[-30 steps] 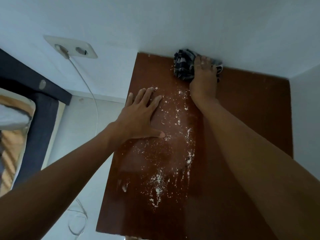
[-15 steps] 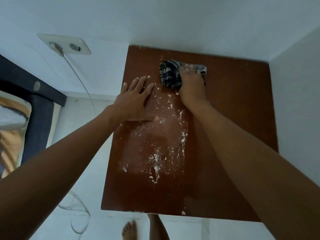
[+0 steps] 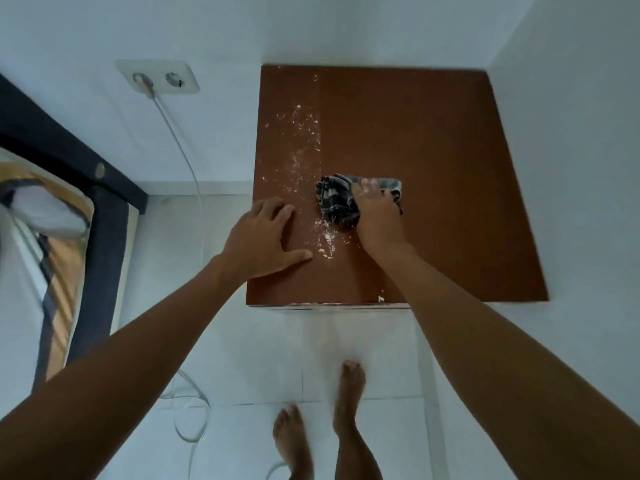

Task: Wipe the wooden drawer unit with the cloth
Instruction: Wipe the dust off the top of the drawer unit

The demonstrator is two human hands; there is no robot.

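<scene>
The wooden drawer unit [image 3: 433,168] shows its reddish-brown top, set in a white corner. White powder [image 3: 301,133] is scattered in a strip along its left part, with a small heap [image 3: 327,239] near the front. My right hand [image 3: 375,213] presses a dark checked cloth [image 3: 334,200] onto the middle of the top. My left hand [image 3: 263,237] lies flat, fingers spread, on the front left edge of the top, beside the cloth.
A wall socket [image 3: 157,77] with a white cable [image 3: 183,161] hangs left of the unit; the cable loops on the tiled floor [image 3: 187,417]. A dark bed frame [image 3: 104,216] stands at left. My bare feet [image 3: 322,420] stand before the unit. Powder falls off the front edge [image 3: 329,303].
My right hand has dragged the cloth from the back edge toward the front, clearing powder along its path. My left hand has slid nearer the front left edge. The view has pulled back.
</scene>
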